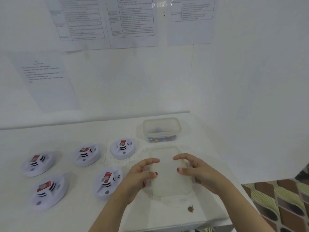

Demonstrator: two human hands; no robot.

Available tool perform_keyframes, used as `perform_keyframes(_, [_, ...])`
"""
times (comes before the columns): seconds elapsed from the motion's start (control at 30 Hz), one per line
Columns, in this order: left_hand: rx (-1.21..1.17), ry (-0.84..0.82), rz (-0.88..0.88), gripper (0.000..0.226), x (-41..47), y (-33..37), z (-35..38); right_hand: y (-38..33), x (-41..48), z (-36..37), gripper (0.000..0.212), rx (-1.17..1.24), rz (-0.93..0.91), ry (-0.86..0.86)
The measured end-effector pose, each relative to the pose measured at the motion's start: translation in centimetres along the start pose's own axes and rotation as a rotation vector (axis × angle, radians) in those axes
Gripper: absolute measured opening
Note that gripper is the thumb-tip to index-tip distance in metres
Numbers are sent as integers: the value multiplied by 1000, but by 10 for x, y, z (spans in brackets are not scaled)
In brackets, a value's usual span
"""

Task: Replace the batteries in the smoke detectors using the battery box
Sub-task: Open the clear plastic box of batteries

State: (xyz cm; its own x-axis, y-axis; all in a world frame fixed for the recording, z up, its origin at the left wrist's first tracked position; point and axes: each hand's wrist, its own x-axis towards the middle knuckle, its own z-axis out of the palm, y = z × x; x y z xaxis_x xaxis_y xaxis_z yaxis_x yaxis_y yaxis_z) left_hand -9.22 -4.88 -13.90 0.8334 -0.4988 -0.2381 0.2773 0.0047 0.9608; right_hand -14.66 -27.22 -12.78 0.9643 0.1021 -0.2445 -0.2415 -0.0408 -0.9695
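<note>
Several white round smoke detectors (107,181) lie on the white table, each with a red battery (122,143) sticking up from its middle. The clear plastic battery box (178,127) stands open at the back right, with a few batteries on its bottom. In front of it is the translucent lid (168,178). My left hand (142,173) grips the lid's left edge and my right hand (195,171) grips its right edge, thumbs on top, other fingers showing blurred through the plastic.
Printed sheets (107,22) hang on the white wall behind the table. A white side wall (250,97) closes the right. A small brown scrap (190,208) lies near the table's front edge. Patterned floor (284,206) shows past the right corner.
</note>
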Motion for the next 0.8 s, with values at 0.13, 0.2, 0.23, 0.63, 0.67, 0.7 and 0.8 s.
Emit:
perform_keyframes(0.13, [211, 30, 56, 72, 5, 10, -2, -10, -2, -1, 44, -98, -21, -40])
perform_keyframes(0.2, [206, 52, 84, 57, 10, 18, 0, -16, 4, -4, 46, -172, -38, -94])
perform_keyframes(0.23, [206, 70, 90, 46, 12, 21, 0, -20, 8, -7, 46, -165, -54, -116])
perform_keyframes(0.63, [315, 398, 63, 23, -18, 10, 17, -37, 34, -11, 53, -729, -155, 227])
perform_keyframes(0.67, [314, 431, 69, 22, -22, 8, 21, -36, 31, -10, 55, -782, -101, 258])
perform_keyframes(0.7, [321, 459, 73, 22, -24, 7, 24, -35, 27, -9, 55, -785, -50, 275])
perform_keyframes(0.8, [339, 493, 54, 10, -26, 7, 23, -33, 9, -10, 46, -552, 54, 276])
